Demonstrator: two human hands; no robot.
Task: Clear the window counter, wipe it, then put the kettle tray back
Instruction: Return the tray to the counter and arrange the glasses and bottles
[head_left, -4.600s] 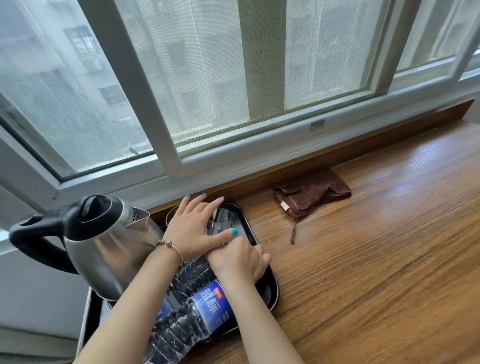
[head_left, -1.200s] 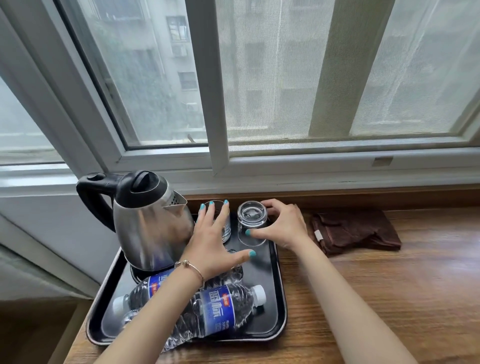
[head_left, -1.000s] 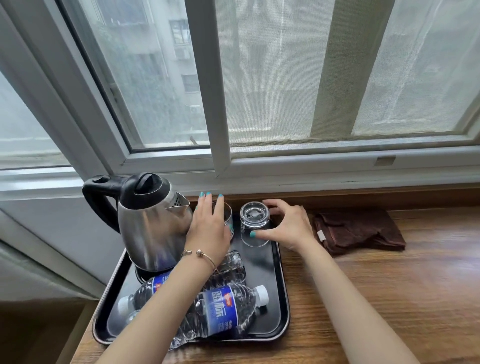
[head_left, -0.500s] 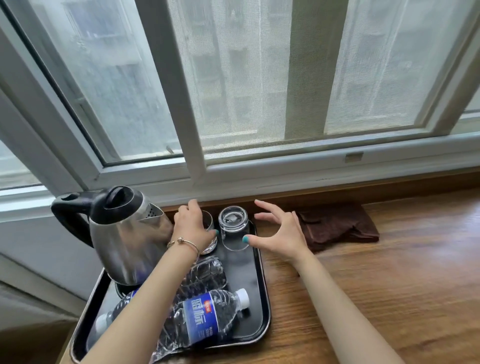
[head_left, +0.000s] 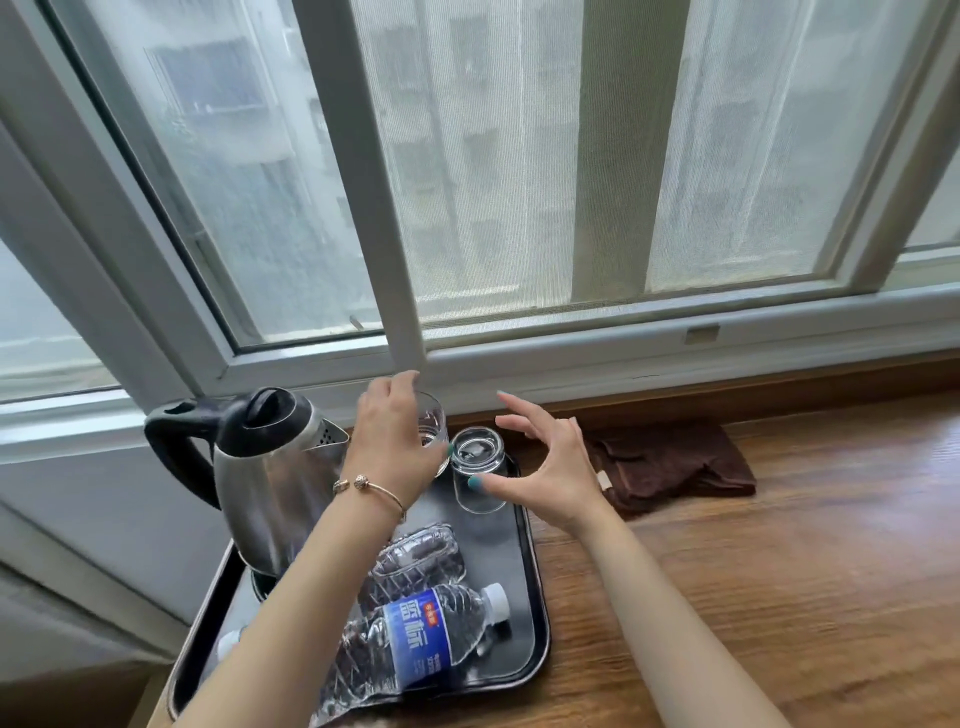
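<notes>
The left hand (head_left: 395, 441) has lifted one glass (head_left: 434, 428), fingers clamped around it; the right hand (head_left: 545, 467) has drawn off the inverted glass (head_left: 478, 467), fingers apart. The forearm hides part of the tray (head_left: 524, 597) on the bench (head_left: 753, 571).

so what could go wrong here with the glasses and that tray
1. The left hand grips one glass close beside the kettle and the upturned glass; a careless lift could clink or tip either.
2. The right hand is spread open beside the upturned glass, so a sideways nudge might topple it.
3. The water bottles lie on their sides on the tray and may roll if it tilts.
</notes>
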